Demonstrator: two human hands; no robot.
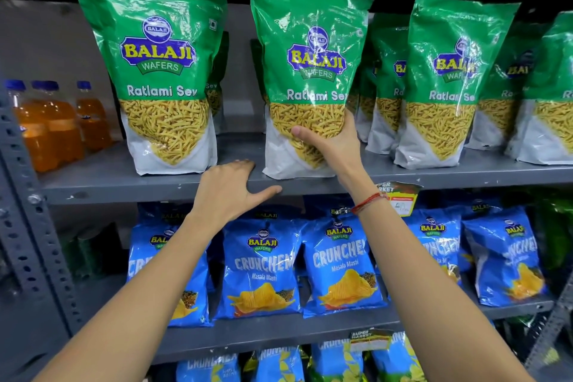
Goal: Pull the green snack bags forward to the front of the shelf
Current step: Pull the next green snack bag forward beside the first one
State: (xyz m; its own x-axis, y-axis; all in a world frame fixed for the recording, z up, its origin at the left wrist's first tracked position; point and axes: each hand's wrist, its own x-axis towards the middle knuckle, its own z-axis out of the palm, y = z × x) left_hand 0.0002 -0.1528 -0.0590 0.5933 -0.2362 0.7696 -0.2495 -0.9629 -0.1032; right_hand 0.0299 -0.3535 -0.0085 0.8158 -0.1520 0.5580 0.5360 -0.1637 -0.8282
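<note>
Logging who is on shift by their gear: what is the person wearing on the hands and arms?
Both forearms are bare, with no sleeves in view and no gloves. The right hand has a thin red thread bracelet tied round the wrist, with a small metallic charm or clasp hanging from it. The left hand shows no rings, watch or band.

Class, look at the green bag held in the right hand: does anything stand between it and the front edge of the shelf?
Nothing visible does. The right hand grips the green bag, already near the shelf edge; the left hand rests beside it, not in front.

Rear green bags (pixel 386 71) stand half hidden; the rightmost bag (pixel 555 87) is cropped by the edge.
</note>
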